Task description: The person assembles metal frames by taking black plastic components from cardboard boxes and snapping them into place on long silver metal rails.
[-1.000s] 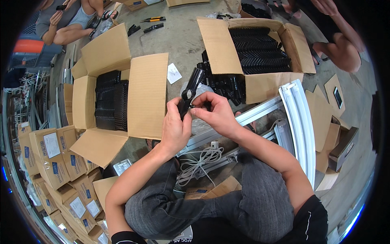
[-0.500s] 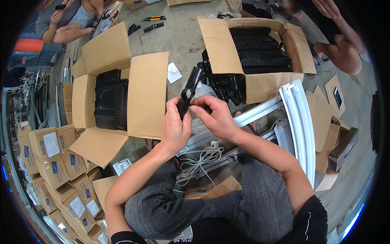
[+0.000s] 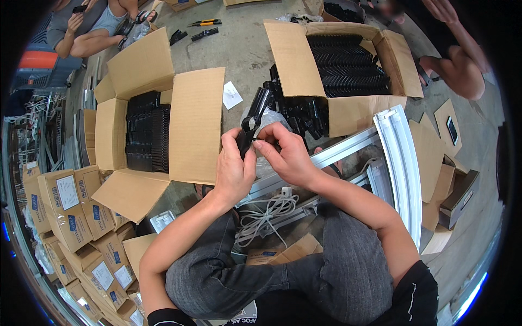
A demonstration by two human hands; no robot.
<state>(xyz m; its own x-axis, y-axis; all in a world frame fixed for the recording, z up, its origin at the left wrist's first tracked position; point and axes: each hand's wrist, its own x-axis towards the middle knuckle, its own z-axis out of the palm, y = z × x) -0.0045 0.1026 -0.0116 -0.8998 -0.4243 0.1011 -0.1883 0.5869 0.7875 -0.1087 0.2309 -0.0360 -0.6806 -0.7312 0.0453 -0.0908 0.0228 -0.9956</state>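
A black tubular pipe joint (image 3: 259,104), glossy and slanting up to the right, is gripped by my left hand (image 3: 232,171), fingers wrapped round its lower part. Against the joint's right side, my right hand (image 3: 288,157) has thumb and forefinger pinched together; whatever lies between them is too small or hidden to name. Behind my hands, a heap of similar black joints (image 3: 312,117) lies at the near left corner of an open carton (image 3: 367,111), with clear plastic next to it. That carton holds rows of black parts (image 3: 348,68).
Another open carton (image 3: 197,125) with stacked black parts stands at left. White rails (image 3: 399,174) and a coiled grey cable (image 3: 263,217) lie by my legs. Closed boxes (image 3: 65,212) pile up at lower left. A phone (image 3: 452,130) rests on cardboard at right. Two people sit beyond.
The pipe joint and both hands stay nearly in place, with only a slight shift of the right fingers at its side. The view has moved very slightly.
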